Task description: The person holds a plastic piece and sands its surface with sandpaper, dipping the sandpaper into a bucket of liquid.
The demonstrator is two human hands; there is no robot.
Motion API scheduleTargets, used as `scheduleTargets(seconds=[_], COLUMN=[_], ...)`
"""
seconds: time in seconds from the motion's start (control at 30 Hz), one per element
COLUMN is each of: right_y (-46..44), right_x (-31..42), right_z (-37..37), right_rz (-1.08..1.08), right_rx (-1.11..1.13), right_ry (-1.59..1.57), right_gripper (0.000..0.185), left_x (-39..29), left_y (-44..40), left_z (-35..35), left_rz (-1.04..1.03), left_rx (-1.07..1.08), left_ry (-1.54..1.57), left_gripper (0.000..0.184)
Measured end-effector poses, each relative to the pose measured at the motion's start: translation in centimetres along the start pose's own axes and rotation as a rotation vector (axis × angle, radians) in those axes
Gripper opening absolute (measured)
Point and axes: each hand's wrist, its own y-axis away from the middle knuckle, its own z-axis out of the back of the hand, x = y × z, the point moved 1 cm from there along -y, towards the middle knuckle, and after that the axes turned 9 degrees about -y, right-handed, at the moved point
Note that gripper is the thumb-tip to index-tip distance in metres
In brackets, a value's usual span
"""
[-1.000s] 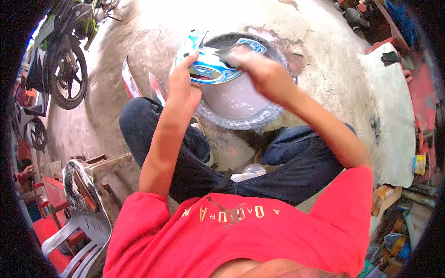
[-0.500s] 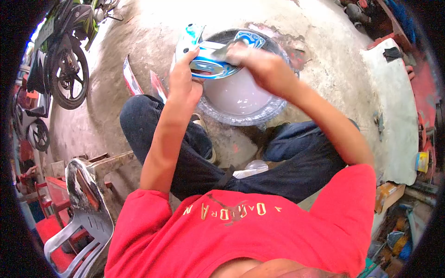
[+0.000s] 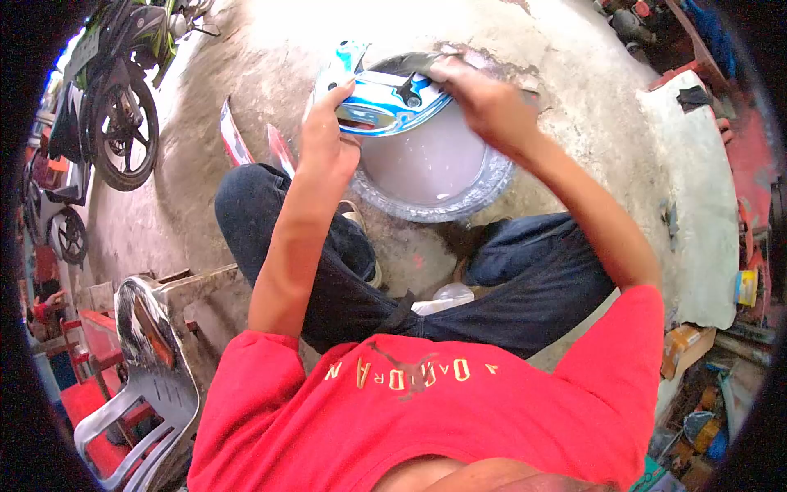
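Observation:
A glossy blue and white curved panel (image 3: 385, 105) with cut-out openings is held above a round basin (image 3: 475, 195) of cloudy greyish liquid. My left hand (image 3: 329, 131) grips the panel's left end, thumb on top. At the panel's right part, my right hand (image 3: 479, 94) has its fingers pressed together over a dark, flat piece (image 3: 414, 62), whose material I cannot make out. The panel's far right end is hidden behind my right hand.
Two red and white panels (image 3: 235, 138) lie on the floor at the left. Motorcycles (image 3: 123, 123) stand farther left, a grey plastic chair (image 3: 160, 385) at lower left. A pale slab (image 3: 697, 221) lies at the right. A white item (image 3: 447, 302) sits between the legs.
My right hand has moved right and slightly up along the panel, uncovering a dark opening near its middle. My left hand keeps its grip at the left end.

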Motion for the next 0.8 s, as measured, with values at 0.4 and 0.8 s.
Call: scheduleTargets(seconds=[0.4,0.8], right_y=[0.8,1.2], right_x=[1.6,2.8], right_z=[-1.2,-1.0], right_rz=[0.239,0.327], right_rx=[-0.021,0.006], right_ry=[0.032,0.043], right_gripper=[0.037,0.041], left_x=[0.2,0.0], left_y=[0.3,0.9], left_z=[-0.8,-1.3], left_rz=[-0.008,-0.011], left_rx=[-0.068,-0.023], left_ry=[-0.016,-0.005], left_gripper=[0.029,0.029])
